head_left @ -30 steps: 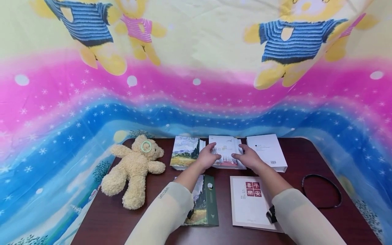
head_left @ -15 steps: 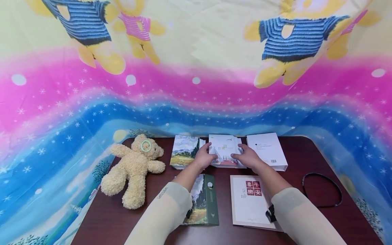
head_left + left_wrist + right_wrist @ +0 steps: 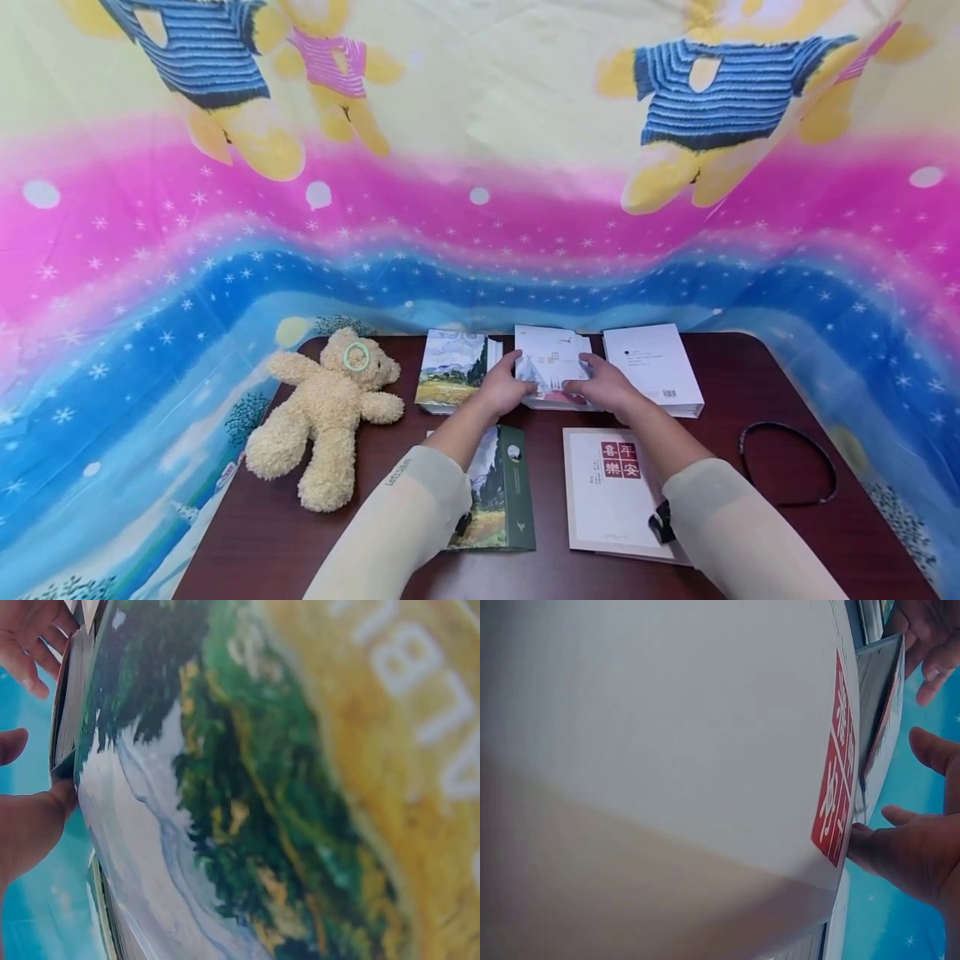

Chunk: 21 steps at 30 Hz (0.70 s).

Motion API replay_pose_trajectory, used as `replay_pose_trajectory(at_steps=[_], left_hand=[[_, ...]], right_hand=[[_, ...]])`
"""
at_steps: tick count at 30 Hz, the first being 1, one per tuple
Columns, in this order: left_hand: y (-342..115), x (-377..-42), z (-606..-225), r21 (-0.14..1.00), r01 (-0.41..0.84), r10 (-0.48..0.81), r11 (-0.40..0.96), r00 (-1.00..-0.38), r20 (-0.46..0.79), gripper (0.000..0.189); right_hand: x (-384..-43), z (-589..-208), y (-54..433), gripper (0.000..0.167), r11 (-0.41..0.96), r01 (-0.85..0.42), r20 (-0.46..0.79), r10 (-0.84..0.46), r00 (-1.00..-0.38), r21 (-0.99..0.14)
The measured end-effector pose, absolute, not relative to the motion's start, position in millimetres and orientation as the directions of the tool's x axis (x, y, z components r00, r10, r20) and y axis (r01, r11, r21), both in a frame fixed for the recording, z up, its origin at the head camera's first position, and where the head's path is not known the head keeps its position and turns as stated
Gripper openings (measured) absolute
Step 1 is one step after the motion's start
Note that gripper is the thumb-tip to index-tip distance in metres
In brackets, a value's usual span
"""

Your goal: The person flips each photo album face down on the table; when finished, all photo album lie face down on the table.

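In the head view a white book (image 3: 550, 354) with a small drawing and pink at its foot lies in the middle of the back row. My left hand (image 3: 504, 387) is at its left side and my right hand (image 3: 609, 385) at its right side. Both thumbs extend inward over the lower cover, and the other fingers reach along the sides, partly hidden. A landscape-painted book (image 3: 453, 371) lies to the left, and a plain white book (image 3: 652, 371) to the right. Both wrist views are largely filled by nearer covers, with the hands spread at the edge.
Nearer me lie a green-edged painted book (image 3: 517, 492) and a white book (image 3: 603, 500) with red squares. A teddy bear (image 3: 330, 417) with a green ring on its head lies at left, and a dark loop (image 3: 832, 467) at right. A cartoon cloth (image 3: 480, 225) hangs behind the table.
The middle book has shifted slightly backward and to the right between my hands. My hands stay at its sides with little movement. The other books and the bear have not moved.
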State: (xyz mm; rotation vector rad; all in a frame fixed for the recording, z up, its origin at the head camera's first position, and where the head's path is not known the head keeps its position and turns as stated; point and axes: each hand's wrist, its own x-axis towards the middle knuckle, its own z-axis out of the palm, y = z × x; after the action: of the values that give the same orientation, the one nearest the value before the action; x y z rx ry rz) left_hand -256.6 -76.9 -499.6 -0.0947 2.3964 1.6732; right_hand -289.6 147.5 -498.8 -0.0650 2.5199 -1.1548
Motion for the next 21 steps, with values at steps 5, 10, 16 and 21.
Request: replay_pose_trajectory(at_steps=[5,10,16,21], left_hand=[[-75.2,-256.5,-497.1,0.924,-0.167,0.078,0.345,-0.975,-0.206,0.078],[-74.2,-254.7,-494.6,0.929,-0.151,0.089,0.336,-0.977,-0.191,0.077],[-72.1,-253.5,-491.4,0.931,-0.129,0.095,0.343,-0.981,-0.171,0.076],[-68.8,-254.0,-487.7,0.945,-0.119,0.110,0.305,-0.981,-0.160,0.075]], right_hand=[[-289.9,-499.1,147.0,0.092,0.654,0.108,-0.310,-0.202,-0.929,-0.748],[-289.5,-499.5,146.0,0.092,0.650,0.113,-0.314,-0.202,-0.928,-0.752],[-286.7,-499.7,144.6,0.092,0.629,0.097,-0.301,-0.226,-0.926,-0.772],[-285.3,-498.5,143.8,0.094,0.618,0.093,-0.296,-0.233,-0.926,-0.780]])
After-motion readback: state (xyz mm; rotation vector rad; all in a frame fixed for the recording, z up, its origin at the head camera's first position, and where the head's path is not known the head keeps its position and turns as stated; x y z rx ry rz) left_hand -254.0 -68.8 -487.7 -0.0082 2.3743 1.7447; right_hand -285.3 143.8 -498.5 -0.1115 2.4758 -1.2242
